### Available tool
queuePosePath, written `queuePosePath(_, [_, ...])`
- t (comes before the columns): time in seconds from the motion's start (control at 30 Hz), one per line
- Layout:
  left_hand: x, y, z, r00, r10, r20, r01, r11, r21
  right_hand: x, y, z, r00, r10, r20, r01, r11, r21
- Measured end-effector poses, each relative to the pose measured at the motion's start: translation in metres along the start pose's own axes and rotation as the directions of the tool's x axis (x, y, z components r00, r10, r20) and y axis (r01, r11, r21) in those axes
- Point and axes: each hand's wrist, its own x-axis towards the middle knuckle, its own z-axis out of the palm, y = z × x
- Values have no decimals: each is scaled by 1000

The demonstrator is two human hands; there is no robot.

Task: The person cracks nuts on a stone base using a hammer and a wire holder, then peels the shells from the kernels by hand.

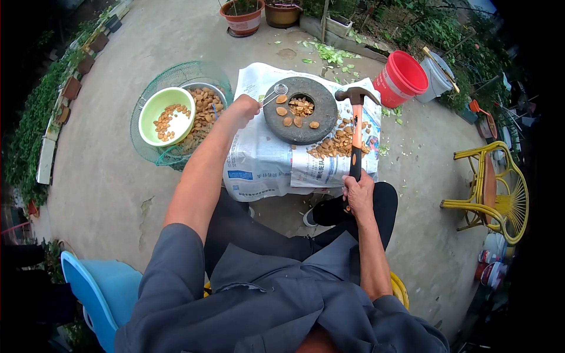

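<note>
My left hand (pixel 244 110) is closed on the handle of a small metal wire tool with a coiled end (pixel 281 89). The coil hovers over or rests on the far left of a round dark stone (pixel 276 129); I cannot tell which. Several flat brown pits (pixel 298 122) lie on the stone's top, and broken shells (pixel 301 107) fill its central hole. My right hand (pixel 359 194) grips a claw hammer (pixel 356 126) by its black and orange handle, the head raised at the stone's right. Below the hammer, cracked shells (pixel 334 146) are heaped on newspaper (pixel 256 159).
At left, a pale green bowl (pixel 147 132) with kernels sits on a green mesh basket (pixel 141 97) beside a container of whole pits (pixel 206 106). A red bucket (pixel 400 79) and white bucket (pixel 435 79) stand at far right. A yellow chair (pixel 509 194) is at right, a blue tub (pixel 109 288) lower left.
</note>
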Motion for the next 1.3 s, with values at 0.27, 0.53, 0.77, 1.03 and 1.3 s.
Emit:
queuePosePath(0.27, [12, -4, -7, 993, 18, 116, -26, 997, 72, 9, -73, 40, 896, -428, 118, 423, 744, -517])
queuePosePath(0.53, [5, 2, -7, 980, -148, 137, 169, 972, -165, 29, -83, 59, 861, -459, 218, 492, 645, -585])
queuePosePath(0.77, [-8, 6, -10, 981, -133, 143, 151, 981, -119, 17, -80, 69, 803, -567, 184, 577, 659, -483])
queuePosePath(1.03, [-4, 2, -6, 981, -124, 151, 150, 973, -177, 10, -98, 61, 804, -570, 170, 561, 632, -535])
queuePosePath(1.3, [-34, 15, -10, 991, -27, 129, 71, 935, -348, 3, -88, 51, 806, -580, 117, 552, 668, -499])
